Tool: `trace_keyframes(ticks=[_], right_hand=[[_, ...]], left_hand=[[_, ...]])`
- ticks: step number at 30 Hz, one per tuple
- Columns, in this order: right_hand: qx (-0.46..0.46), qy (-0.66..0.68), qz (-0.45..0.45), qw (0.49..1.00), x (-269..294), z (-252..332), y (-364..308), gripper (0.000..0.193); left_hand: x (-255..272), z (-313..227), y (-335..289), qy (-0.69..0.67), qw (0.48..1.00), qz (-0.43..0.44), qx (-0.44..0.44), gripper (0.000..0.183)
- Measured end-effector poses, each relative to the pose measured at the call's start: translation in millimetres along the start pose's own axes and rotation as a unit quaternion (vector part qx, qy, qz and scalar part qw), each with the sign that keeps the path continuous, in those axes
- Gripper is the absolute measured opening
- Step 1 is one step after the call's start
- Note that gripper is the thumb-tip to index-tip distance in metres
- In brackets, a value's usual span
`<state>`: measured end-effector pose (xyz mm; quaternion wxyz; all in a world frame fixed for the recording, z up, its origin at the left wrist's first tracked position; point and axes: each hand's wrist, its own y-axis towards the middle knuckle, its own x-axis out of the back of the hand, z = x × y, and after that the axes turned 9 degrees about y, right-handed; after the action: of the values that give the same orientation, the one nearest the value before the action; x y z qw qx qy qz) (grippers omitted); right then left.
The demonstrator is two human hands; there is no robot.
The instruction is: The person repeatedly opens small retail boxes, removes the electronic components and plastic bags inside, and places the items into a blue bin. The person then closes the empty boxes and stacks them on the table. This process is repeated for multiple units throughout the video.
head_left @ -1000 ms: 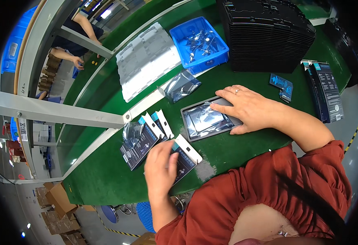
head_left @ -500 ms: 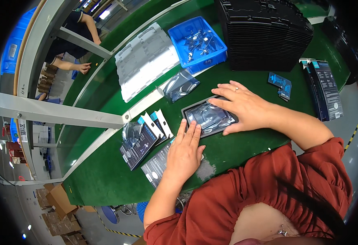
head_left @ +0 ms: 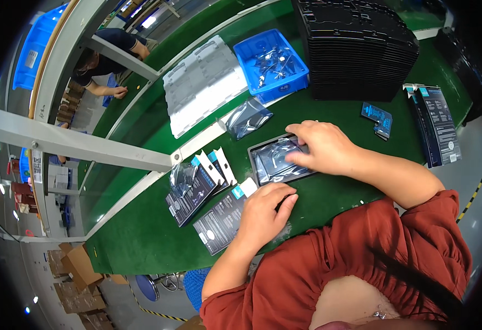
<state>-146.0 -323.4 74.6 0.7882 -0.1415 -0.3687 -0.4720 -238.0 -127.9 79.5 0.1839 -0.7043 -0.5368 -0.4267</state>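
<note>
Clearly, a glossy, crinkled film packet (head_left: 276,161) lies in a shallow dark tray (head_left: 293,177) on the green counter (head_left: 342,193), the left hand (head_left: 263,215) loosely parted nearby, the right hand (head_left: 327,148) over one end, its grip impossible to tell.

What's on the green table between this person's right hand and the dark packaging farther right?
A flat, notched dark piece with blue markings lies between the right hand and the dark packaging, as the head view shows.
</note>
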Motion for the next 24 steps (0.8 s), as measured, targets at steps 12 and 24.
trace_keyframes(ticks=[12,24], right_hand=[[-0.015,0.13,-0.046,0.99,-10,-13,1,0.037],[-0.098,0.514,-0.103,0.846,15,-18,-1,0.036]], left_hand=[[101,100,-29,0.482,0.846,-0.081,0.213,0.061],[101,93,29,0.371,0.891,-0.257,0.035,0.011]])
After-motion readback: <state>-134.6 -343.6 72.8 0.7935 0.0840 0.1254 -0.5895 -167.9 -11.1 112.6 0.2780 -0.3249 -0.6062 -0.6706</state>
